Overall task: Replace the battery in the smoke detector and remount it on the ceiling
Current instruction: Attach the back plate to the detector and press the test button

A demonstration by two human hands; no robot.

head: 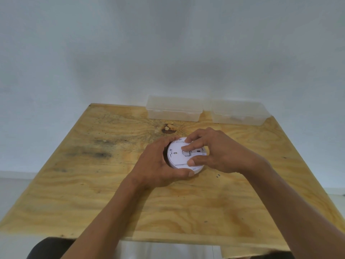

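Observation:
A round white smoke detector (177, 156) lies back side up on the plywood table (104, 184), near its middle. My left hand (156, 165) wraps around its left rim, thumb at the near edge and fingers at the far edge. My right hand (214, 152) rests on top from the right, with fingertips on the back plate and thumb pressing near its front edge. Slots and a round recess show on the back plate between my fingers. No battery is visible.
Two clear plastic lidded boxes stand at the table's far edge against the white wall: one (173, 108) behind the detector, the other (239, 113) to its right. A dark knot (169, 128) marks the wood just beyond the detector.

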